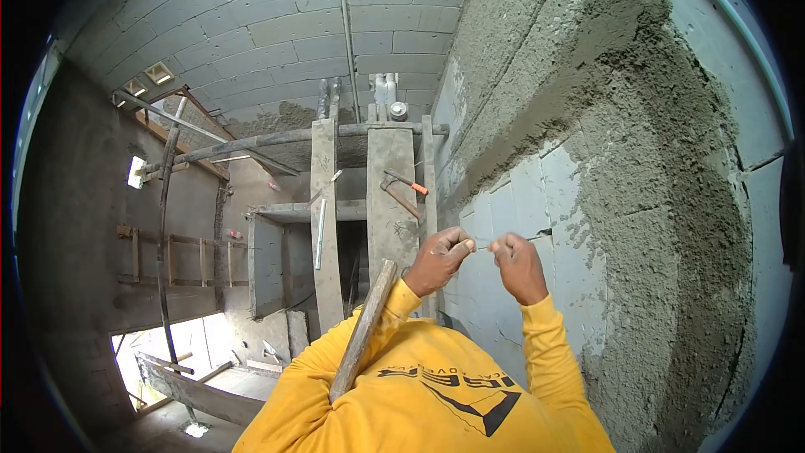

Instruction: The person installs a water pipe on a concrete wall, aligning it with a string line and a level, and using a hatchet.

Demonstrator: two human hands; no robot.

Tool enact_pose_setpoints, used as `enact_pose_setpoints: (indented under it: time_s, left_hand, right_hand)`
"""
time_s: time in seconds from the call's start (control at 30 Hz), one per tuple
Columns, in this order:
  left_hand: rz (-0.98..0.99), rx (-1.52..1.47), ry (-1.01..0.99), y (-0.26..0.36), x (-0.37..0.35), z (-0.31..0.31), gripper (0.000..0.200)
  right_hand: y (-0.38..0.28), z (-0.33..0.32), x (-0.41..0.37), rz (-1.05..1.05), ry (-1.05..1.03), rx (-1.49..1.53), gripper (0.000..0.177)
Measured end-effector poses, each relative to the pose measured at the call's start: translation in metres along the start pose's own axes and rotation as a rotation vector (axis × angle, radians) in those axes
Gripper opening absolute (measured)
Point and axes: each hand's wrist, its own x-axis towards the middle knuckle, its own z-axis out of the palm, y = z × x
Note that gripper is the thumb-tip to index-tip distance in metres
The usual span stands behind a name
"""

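My left hand (439,261) and my right hand (518,268) are raised in front of the wall, fingertips pinched and close together. A thin strand (482,248), like wire or string, spans the small gap between them; I cannot tell its exact kind. A rough wooden pole (363,331) leans across my left forearm. Beyond my left hand, a hammer (402,200) with a wooden handle and a tool with an orange grip (417,188) lie on a plank (391,151).
Wet rough mortar (662,226) covers much of the block wall (503,210) on my right. A second plank (326,226) carries a pale metal strip (320,233). A dark gap lies between the planks. A horizontal pole (277,139) crosses ahead, near capped pipes (398,110).
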Motion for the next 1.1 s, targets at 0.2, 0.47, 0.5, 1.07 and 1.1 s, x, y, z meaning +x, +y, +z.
enact_pose_setpoints:
  time_s: [0.2, 0.47, 0.5, 1.07, 1.1]
  left_hand:
    - [-0.104, -0.093, 0.139, 0.019, 0.010, -0.028, 0.018]
    - [-0.141, -0.186, 0.093, 0.042, 0.013, -0.058, 0.018]
    - [-0.099, -0.202, 0.074, 0.046, 0.013, -0.059, 0.019]
    - [-0.240, -0.423, 0.451, 0.018, 0.131, -0.150, 0.035]
    - [-0.232, -0.458, 0.454, 0.010, 0.141, -0.153, 0.035]
  right_hand:
    - [-0.078, 0.010, 0.008, -0.171, -0.103, 0.084, 0.014]
    - [-0.044, 0.039, 0.048, -0.091, 0.011, 0.248, 0.016]
    - [-0.044, 0.039, 0.054, -0.018, -0.080, 0.269, 0.017]
    - [-0.065, 0.153, 0.262, -0.358, -0.124, 0.295, 0.013]
    - [-0.060, 0.164, 0.279, -0.274, -0.200, 0.333, 0.013]
